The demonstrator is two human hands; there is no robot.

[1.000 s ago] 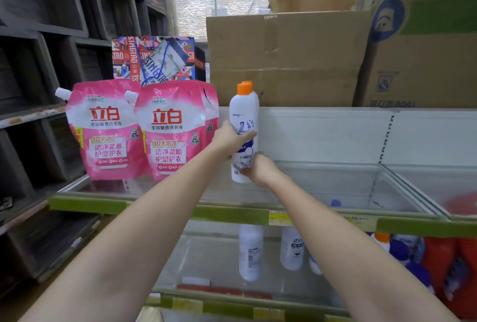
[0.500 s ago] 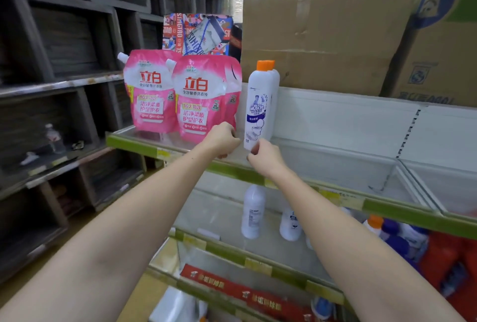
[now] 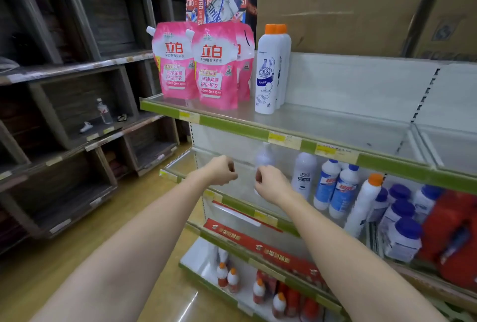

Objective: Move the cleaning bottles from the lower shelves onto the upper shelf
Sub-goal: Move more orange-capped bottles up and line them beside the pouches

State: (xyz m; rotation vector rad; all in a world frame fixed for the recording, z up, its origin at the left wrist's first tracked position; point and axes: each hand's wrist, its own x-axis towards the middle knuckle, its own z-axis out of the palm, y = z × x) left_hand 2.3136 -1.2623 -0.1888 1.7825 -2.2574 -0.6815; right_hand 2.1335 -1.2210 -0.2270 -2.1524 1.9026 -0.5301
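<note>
Shop shelving with green price rails is filling the view; wooden crates are standing at nine o'clock. Nearest, both forearms are reaching toward the middle shelf (image 3: pixel 233 203). The left hand (image 3: pixel 221 170) and right hand (image 3: pixel 271 184) are hanging loosely curled, apart, gripping nothing. Just beyond the right hand, a white bottle (image 3: pixel 263 158) is standing partly hidden, with more bottles at three o'clock, including a tall orange-capped one (image 3: pixel 362 205). Farther, at twelve o'clock, two orange-capped bottles (image 3: pixel 269 69) are standing upright on the upper shelf (image 3: pixel 335 120) beside pink pouches (image 3: pixel 215 66). Risk, as judged: reaching among crowded bottles is likely to topple neighbours; a careless placement above could knock those two over.
</note>
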